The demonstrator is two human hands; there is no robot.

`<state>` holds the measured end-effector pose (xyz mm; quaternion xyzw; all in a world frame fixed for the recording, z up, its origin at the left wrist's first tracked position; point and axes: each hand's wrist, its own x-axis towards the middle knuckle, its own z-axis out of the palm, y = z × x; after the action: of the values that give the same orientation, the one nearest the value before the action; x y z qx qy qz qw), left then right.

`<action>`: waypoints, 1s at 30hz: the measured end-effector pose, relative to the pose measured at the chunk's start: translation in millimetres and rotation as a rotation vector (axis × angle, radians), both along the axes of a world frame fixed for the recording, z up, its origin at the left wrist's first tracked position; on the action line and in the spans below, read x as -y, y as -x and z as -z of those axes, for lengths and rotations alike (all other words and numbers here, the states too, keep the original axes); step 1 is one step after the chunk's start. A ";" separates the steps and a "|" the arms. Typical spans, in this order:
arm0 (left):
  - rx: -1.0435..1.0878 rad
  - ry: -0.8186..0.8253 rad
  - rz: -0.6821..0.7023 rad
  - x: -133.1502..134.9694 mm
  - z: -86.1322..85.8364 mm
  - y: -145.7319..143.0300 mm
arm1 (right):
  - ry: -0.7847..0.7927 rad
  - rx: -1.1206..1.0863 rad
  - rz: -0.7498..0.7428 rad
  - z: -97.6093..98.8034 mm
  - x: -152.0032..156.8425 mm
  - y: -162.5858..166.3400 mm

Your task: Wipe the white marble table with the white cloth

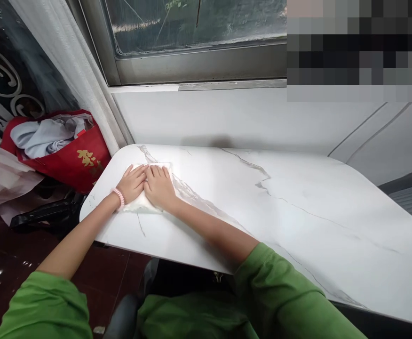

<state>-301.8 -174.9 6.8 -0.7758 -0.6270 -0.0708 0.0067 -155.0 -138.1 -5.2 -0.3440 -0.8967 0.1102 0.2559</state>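
Your left hand and right hand lie flat, grasping nothing, with the cloth directly beneath (neither is nearer), by the left edge of the surface.

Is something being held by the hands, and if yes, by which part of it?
Nothing is gripped: the left hand and the right hand lie flat on top of the cloth, which rests on the table.

Tabletop: is lying open along the right
Wall: is blocking the far edge
Red bag: is crowding the left end
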 end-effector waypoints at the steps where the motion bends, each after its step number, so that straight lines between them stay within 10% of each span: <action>1: -0.003 -0.002 0.000 14.9 -0.4 2.1 | -0.004 0.004 -0.023 -0.3 12.2 0.7; 8: -0.038 -0.009 -0.060 99.4 -5.5 25.5 | -0.032 0.003 -0.169 -2.0 76.0 21.7; 14: -0.033 0.007 -0.117 122.1 -10.3 42.1 | -0.030 -0.015 -0.238 -3.9 87.0 42.1; 21: -0.008 -0.014 -0.195 88.2 -8.5 63.1 | -0.025 -0.027 -0.265 -3.7 47.7 68.9; 30: 0.051 -0.016 -0.197 -17.4 -5.6 87.8 | 0.048 -0.071 -0.150 0.6 -40.0 96.1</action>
<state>-389.6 -157.4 12.4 -0.7084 -0.6995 -0.0946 0.0040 -251.1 -98.1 -5.8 -0.2776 -0.9075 0.1625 0.2702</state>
